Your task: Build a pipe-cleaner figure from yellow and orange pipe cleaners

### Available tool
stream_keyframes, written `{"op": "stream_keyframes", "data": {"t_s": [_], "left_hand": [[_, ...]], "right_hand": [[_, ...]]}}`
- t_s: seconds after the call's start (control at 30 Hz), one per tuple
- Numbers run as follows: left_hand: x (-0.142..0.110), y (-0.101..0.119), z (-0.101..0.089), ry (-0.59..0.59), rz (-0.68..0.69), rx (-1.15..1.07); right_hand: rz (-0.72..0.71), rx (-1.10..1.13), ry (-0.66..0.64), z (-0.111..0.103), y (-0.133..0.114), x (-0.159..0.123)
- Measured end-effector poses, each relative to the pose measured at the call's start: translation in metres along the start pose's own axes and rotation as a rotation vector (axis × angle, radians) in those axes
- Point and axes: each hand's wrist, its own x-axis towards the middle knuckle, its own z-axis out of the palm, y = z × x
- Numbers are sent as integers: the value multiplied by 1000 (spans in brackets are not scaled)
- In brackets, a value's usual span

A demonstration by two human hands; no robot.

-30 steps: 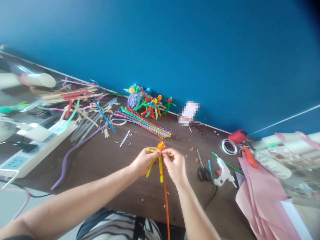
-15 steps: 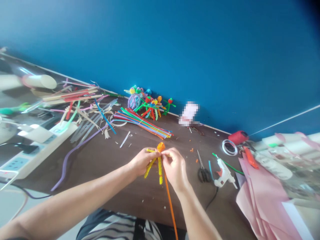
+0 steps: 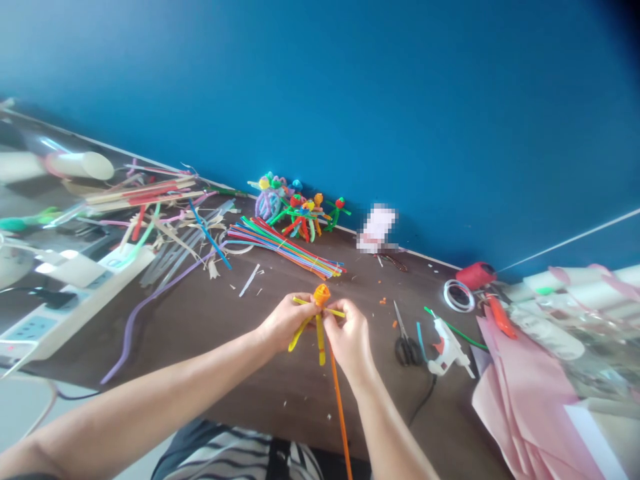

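Over the dark brown table, both my hands pinch a small pipe-cleaner figure with an orange coiled head and yellow arms and legs. My left hand grips it from the left, fingers closed below the head. My right hand is closed on its right side. A long orange pipe-cleaner tail hangs from the figure toward me, past the table's edge.
A bundle of coloured pipe cleaners and several finished figures lie by the blue wall. Scissors and a white glue gun sit to the right, beside pink paper. A power strip and scraps lie left.
The orange tail has swung slightly, and my right hand has shifted a little around the figure's body. The figure stays between both hands.
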Motion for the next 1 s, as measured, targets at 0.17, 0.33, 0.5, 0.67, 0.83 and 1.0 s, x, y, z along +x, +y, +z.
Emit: {"op": "stream_keyframes", "data": {"t_s": [0.17,0.33,0.5,0.67,0.83,1.0], "left_hand": [[1,-3,0,37,67,70],[3,-5,-1,60,180,181],[-1,-4,-2,51,329,391],[-1,-3,-2,82,390,486],[4,-3,-1,138,274,299],[3,2,4,146,103,133]], "right_hand": [[202,282,-72,0,1,3],[450,693,-89,5,3,2],[602,920,-165,6,2,3],[688,1049,-228,4,3,3],[432,883,-197,3,4,-2],[26,345,-148,-2,6,-7]]}}
